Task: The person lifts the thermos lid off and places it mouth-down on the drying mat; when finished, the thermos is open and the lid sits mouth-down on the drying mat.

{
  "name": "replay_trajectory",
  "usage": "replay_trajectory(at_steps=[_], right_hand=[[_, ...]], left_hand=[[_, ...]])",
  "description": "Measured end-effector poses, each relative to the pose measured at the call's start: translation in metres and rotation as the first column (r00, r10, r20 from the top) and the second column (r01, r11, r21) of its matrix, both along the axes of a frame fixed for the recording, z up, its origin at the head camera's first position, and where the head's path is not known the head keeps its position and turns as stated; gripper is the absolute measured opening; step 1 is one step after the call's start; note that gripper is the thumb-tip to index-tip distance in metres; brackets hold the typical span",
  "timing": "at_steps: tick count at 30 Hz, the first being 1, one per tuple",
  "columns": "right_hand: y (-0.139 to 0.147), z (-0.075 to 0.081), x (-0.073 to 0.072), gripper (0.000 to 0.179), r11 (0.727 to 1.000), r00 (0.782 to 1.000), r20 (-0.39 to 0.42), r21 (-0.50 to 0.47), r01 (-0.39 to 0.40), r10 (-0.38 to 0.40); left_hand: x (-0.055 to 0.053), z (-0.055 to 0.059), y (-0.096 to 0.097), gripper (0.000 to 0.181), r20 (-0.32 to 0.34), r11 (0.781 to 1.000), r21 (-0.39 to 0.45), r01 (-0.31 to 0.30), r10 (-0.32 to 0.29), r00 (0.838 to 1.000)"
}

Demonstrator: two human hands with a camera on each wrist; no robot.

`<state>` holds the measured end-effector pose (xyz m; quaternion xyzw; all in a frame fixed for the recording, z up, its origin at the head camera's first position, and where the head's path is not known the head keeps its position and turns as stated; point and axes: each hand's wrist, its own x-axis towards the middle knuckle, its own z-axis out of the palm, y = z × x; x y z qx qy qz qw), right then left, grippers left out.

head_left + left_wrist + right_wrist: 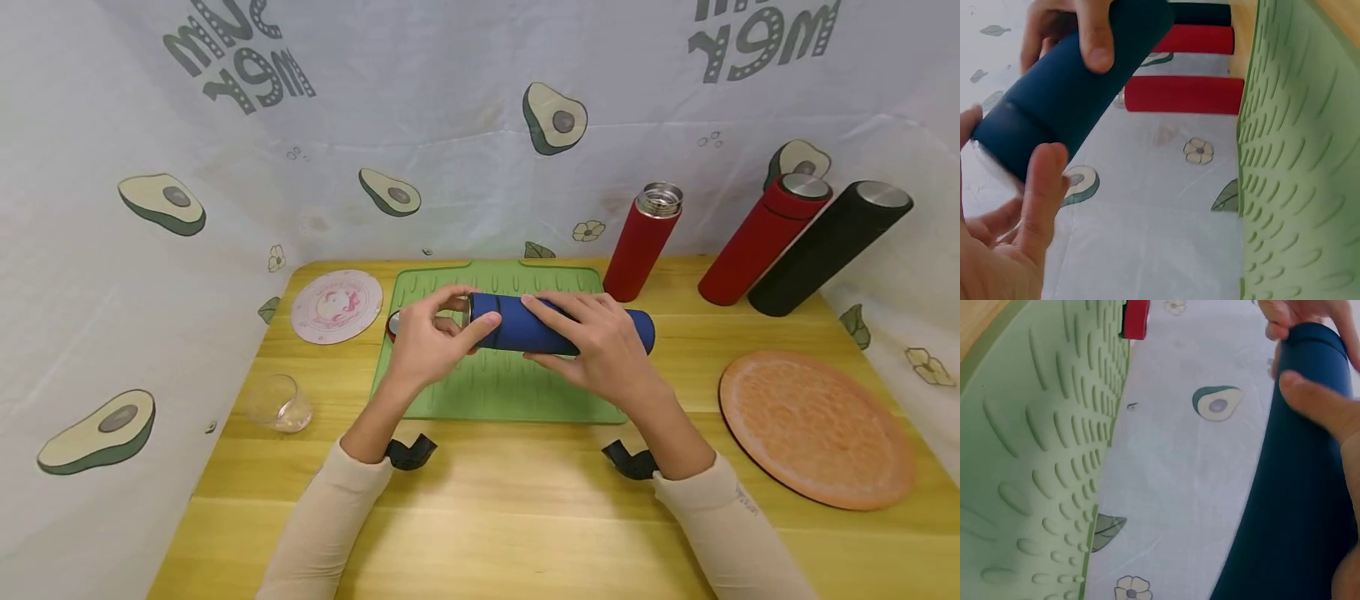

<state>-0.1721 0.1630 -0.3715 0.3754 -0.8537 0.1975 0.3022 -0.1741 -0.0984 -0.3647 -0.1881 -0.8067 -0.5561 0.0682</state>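
A blue thermos flask (517,323) is held on its side over the green ridged mat (495,392), its lid end to the left. My right hand (600,337) grips its body from above, thumb on the near side. At the lid end, my left hand (431,342) curls its thumb and fingers round the silver-topped lid (1007,150). In the right wrist view the flask's dark blue body (1297,481) slants up to the left fingers. A small red and silver cap (393,323) lies at the mat's left edge, partly hidden behind the left hand.
An uncapped red flask (643,246) stands behind the mat, with a capped red flask (761,242) and a black flask (825,250) farther right. A round orange board (817,429) lies right; a pink round coaster (337,307) and a clear glass (281,404) are left.
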Motion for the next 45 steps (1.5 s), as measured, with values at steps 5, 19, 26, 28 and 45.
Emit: replay_trajectory(at_steps=[5, 19, 26, 28, 45], right_hand=[[0.007, 0.002, 0.001, 0.073, 0.996, 0.982, 0.184, -0.088, -0.035, 0.051], [0.013, 0.001, -0.001, 0.078, 0.987, 0.947, 0.308, -0.152, -0.051, 0.096], [0.008, 0.0, -0.002, 0.079, 0.996, 0.991, 0.134, -0.091, 0.004, 0.008], [0.007, -0.001, -0.003, 0.078, 0.998, 0.996, 0.087, -0.062, 0.018, -0.012], [0.022, 0.001, -0.009, 0.077, 0.995, 0.959, 0.284, -0.097, 0.008, 0.02]], left_hand=[[-0.007, 0.001, -0.012, 0.073, -0.135, 0.955, -0.042, 0.293, -0.296, 0.946], [-0.009, 0.0, -0.017, 0.061, -0.225, 0.898, -0.01, 0.439, -0.43, 0.874], [-0.009, -0.005, -0.013, 0.054, -0.083, 0.971, 0.006, 0.24, -0.239, 0.967], [-0.01, -0.006, -0.011, 0.054, -0.041, 0.981, -0.032, 0.191, -0.192, 0.981], [-0.016, -0.005, -0.011, 0.059, -0.138, 0.885, -0.032, 0.465, -0.465, 0.874]])
